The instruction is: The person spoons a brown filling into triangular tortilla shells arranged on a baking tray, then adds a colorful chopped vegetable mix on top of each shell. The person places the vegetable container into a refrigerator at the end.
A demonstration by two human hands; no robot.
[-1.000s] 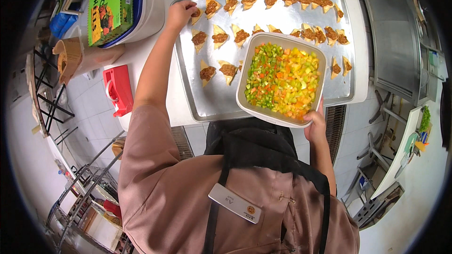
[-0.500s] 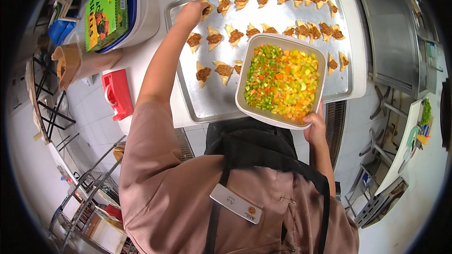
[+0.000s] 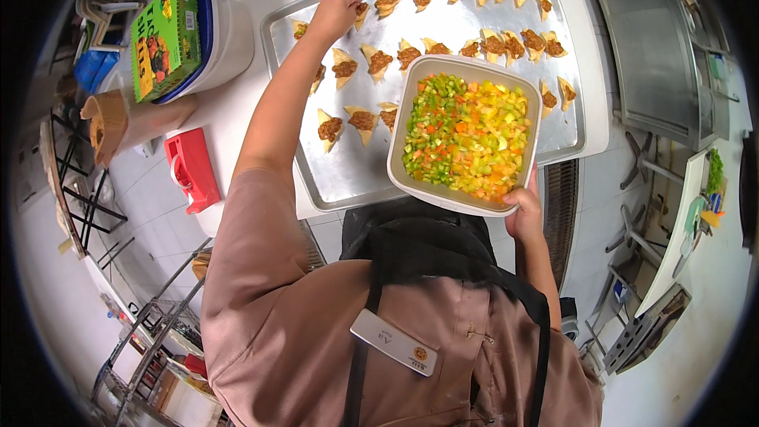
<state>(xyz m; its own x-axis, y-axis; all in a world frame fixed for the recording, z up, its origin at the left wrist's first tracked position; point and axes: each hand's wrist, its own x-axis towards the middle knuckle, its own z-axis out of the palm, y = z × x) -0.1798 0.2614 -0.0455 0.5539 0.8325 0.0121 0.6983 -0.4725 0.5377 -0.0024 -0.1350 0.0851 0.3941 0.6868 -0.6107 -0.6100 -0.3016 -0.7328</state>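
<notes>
A square beige container [image 3: 402,170] filled with diced green, red, orange and yellow peppers [image 3: 471,138] is tilted over the tray's near side. My right hand [image 3: 525,209] grips its near right corner, thumb on the rim. My left hand [image 3: 338,16] is closed, its fingertips right at a triangular chip topped with brown meat sauce [image 3: 361,11] in the far row; whatever is between the fingers is hidden. To its left, another topped chip [image 3: 300,29] carries some green bits. Several similar chips stand in rows on the metal tray [image 3: 348,170]; the container covers some of them.
The tray lies on a white table [image 3: 237,103]. A red tape dispenser [image 3: 192,170] sits at the table's left edge. Behind it, a green box [image 3: 168,39] rests on a blue-lidded white tub [image 3: 229,39]. A steel cabinet [image 3: 660,47] stands to the right.
My left hand has moved right, from the leftmost chip of the far row to the one beside it. Green bits now show on the leftmost chip. The container stays in my right hand.
</notes>
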